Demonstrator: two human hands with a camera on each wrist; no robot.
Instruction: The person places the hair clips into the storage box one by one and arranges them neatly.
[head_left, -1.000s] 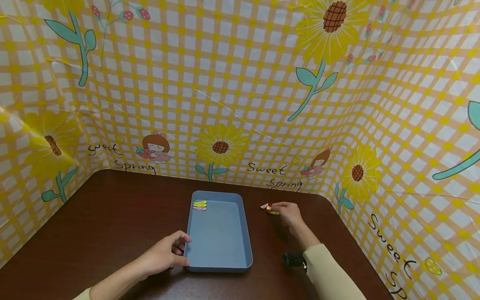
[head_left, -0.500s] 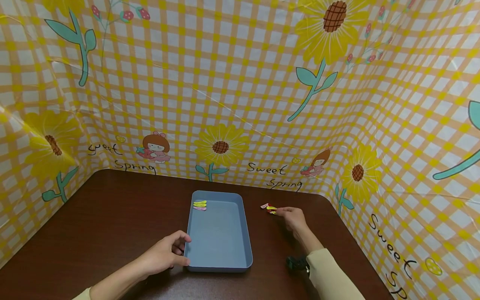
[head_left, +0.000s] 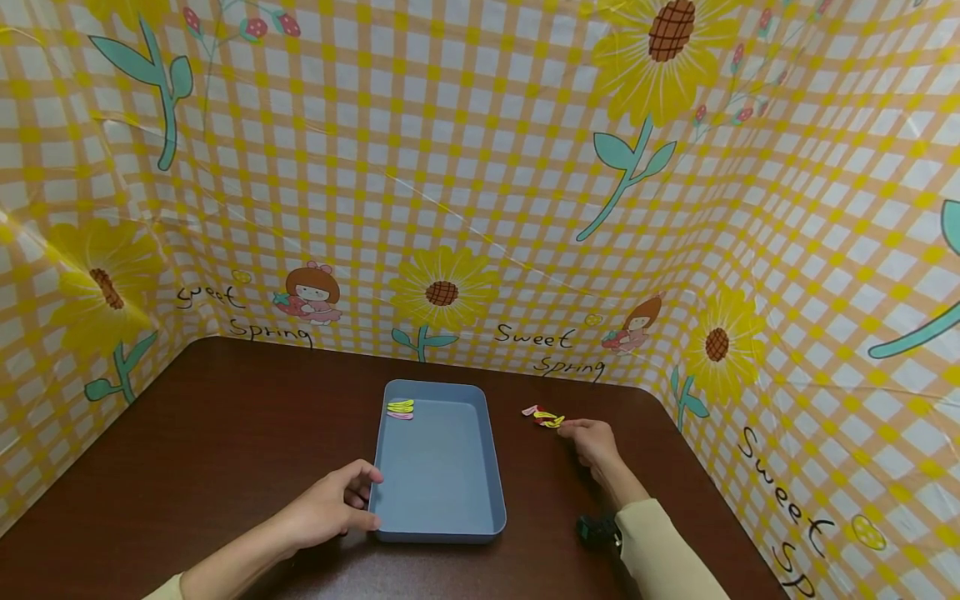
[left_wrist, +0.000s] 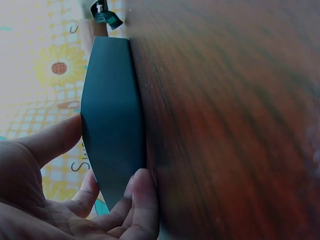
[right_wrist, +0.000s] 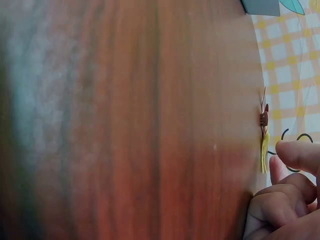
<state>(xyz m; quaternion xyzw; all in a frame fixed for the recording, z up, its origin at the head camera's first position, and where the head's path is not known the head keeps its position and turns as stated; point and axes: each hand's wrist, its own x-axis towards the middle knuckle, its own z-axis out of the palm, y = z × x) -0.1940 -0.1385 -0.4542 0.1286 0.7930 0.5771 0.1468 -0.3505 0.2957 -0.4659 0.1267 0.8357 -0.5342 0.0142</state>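
Looks onto a dark wooden tabletop (head_left: 247, 433), rounded at the back corners and boxed in by gingham cloth (head_left: 450, 150) printed with sunflowers (head_left: 444, 293). Counts one blue-grey tray (head_left: 431, 475) and, inside it against the left wall near the far end, three hair clips (head_left: 400, 410) — two yellow, one pink. Adds one small pile (head_left: 543, 416) right of the tray, pink, yellow and red pieces too overlapped to number. Holds the tray at its near left corner with the half-curled left hand (head_left: 326, 506). Touches the yellow clip (head_left: 557, 422) at the pile's right end with the right hand (head_left: 595, 444), thumb and forefinger close together — cannot tell whether pinched. Leaves broad wood leftward, a narrower strip between tray and pile.
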